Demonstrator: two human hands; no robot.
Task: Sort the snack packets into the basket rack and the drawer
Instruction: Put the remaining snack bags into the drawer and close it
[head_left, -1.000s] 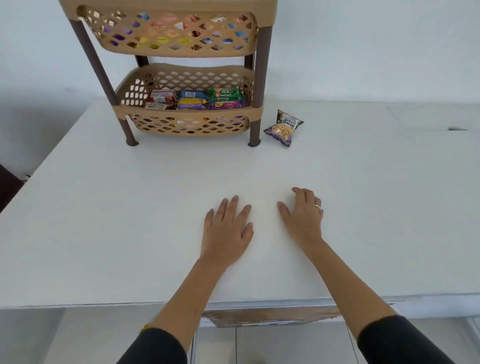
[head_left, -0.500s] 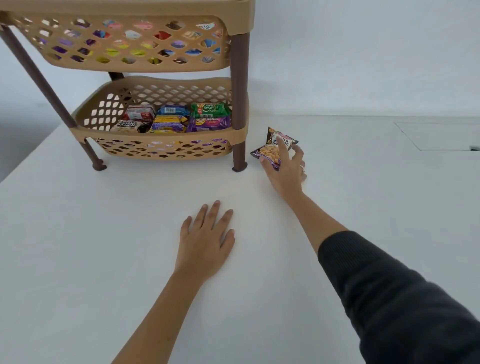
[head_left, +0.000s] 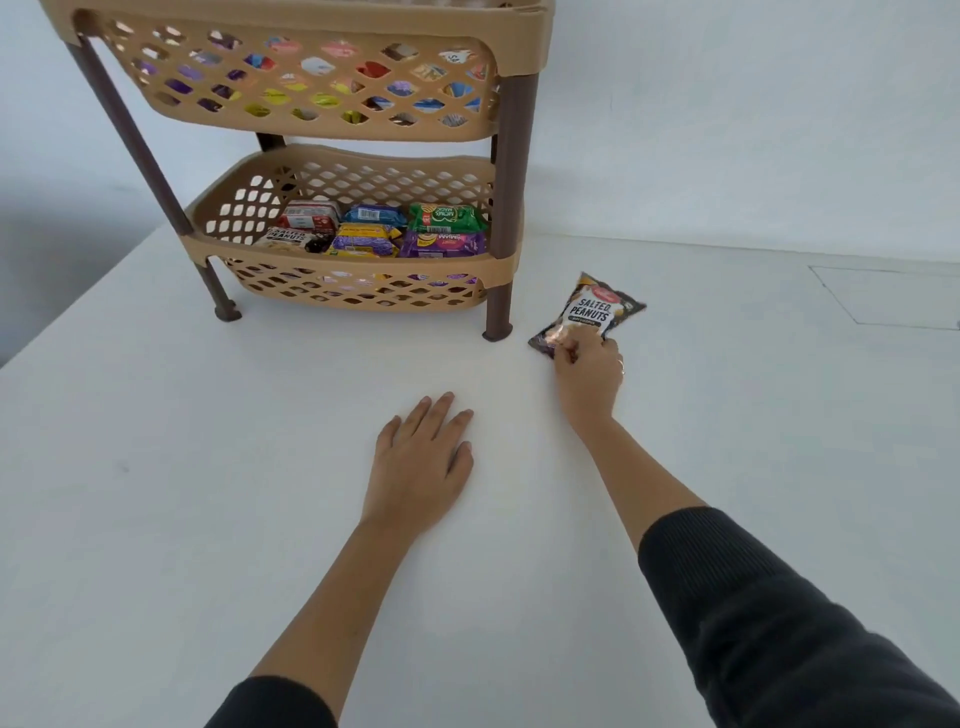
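Note:
A salted peanuts packet (head_left: 592, 310) lies just right of the basket rack's front right leg (head_left: 497, 312). My right hand (head_left: 589, 376) pinches its near corner, fingers closed on it. My left hand (head_left: 421, 462) rests flat on the white table, fingers apart, holding nothing. The tan basket rack (head_left: 353, 270) stands at the back left. Its lower basket holds several packets (head_left: 384, 234), among them another salted peanuts packet (head_left: 288, 240). Its upper basket (head_left: 311, 83) shows coloured packets through the lattice.
The white table (head_left: 208, 493) stretches wide in front of the rack. A flush rectangular panel (head_left: 893, 296) is set into the tabletop at the far right. A white wall stands behind. No drawer is in view.
My right hand has closed on the peanuts packet's near corner and turned its label to face me; half a second ago its fingers lay over the packet. The left hand has stayed flat.

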